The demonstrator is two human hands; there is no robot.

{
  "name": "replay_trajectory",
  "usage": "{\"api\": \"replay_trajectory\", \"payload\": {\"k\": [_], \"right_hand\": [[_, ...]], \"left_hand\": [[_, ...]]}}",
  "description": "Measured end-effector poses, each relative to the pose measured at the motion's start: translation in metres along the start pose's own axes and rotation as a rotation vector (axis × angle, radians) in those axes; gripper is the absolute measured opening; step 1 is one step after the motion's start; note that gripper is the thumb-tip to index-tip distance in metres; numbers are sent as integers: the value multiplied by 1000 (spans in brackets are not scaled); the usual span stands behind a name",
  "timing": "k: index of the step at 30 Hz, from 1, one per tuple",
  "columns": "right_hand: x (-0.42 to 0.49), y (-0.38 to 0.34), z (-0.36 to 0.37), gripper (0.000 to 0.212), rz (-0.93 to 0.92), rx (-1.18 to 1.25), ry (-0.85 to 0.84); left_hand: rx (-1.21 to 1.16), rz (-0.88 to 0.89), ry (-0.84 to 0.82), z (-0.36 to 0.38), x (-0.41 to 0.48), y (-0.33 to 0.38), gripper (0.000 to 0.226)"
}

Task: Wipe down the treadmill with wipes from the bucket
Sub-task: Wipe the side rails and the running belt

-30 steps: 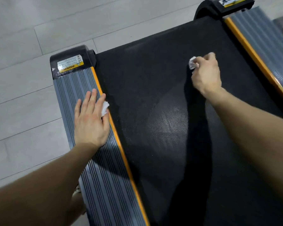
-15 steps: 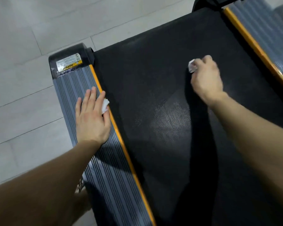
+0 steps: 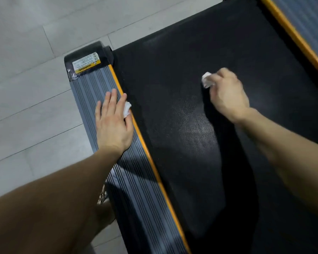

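The treadmill's black belt (image 3: 182,74) fills the middle of the head view, with a grey ribbed side rail (image 3: 92,88) edged in orange on its left. My left hand (image 3: 112,121) lies flat on that rail, fingers straight, pressing a small white wipe (image 3: 127,109) that peeks out by the orange strip. My right hand (image 3: 226,94) is on the belt, its fingers curled round a crumpled white wipe (image 3: 206,81) held against the belt surface. The bucket is out of view.
A black end cap with a yellow warning label (image 3: 85,66) closes the left rail's far end. The right rail with its orange edge (image 3: 297,37) runs along the top right. Grey floor tiles (image 3: 26,88) lie to the left. A foot (image 3: 103,197) shows beside the rail.
My right hand with its wipe has slid toward me and a little left on the belt. The left hand stays flat on the rail, and the view has shifted.
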State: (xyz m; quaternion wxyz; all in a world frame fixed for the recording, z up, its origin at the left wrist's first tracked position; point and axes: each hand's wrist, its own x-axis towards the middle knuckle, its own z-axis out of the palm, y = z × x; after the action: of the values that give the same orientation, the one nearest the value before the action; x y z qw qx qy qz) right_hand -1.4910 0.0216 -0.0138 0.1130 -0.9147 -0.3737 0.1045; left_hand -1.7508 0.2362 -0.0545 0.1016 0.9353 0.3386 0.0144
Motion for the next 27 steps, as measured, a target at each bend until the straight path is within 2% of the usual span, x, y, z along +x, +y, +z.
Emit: {"api": "replay_trajectory", "payload": {"k": [1,3,5,8,9,10,11,14,17,19,22,24,25,26,27], "right_hand": [[10,13,-4,29,131,-2,33],[16,2,1,31,170,-18,36],[1,-39,21,34,-62,23,-48],[-54,-109,49,29,-550,155,-380],[-63,-119,49,28,-658,168,-438],[-61,-119,45,29,-691,194,-452],[-50,-113,42,32,-629,216,-422],[6,-82,29,43,-233,145,-226],[25,-65,21,30,15,43,-97],[-7,-78,22,27,-72,45,-147],[-90,-104,33,33,-459,184,-352],[-108,-101,31,32,-657,188,-440],[-99,-89,28,30,-678,179,-427],[-81,-71,25,29,-612,159,-359],[-59,-49,20,31,-466,136,-255]], "left_hand": [[5,0,-1,0,0,0,56],[12,6,-2,1,0,0,56],[8,7,3,1,0,-1,56],[4,5,17,2,-1,-1,56],[4,7,18,2,0,-1,56],[4,8,17,3,0,-1,56],[3,7,16,3,-1,-1,56],[1,6,6,2,0,-1,56],[-6,-8,4,1,0,0,55],[-12,-13,-6,1,0,0,57],[2,0,-19,1,-1,-2,62],[7,11,-24,1,-2,-3,64],[9,15,-26,1,-3,-3,64],[9,19,-29,2,-2,-3,63],[8,21,-33,2,-1,-3,62]]}}
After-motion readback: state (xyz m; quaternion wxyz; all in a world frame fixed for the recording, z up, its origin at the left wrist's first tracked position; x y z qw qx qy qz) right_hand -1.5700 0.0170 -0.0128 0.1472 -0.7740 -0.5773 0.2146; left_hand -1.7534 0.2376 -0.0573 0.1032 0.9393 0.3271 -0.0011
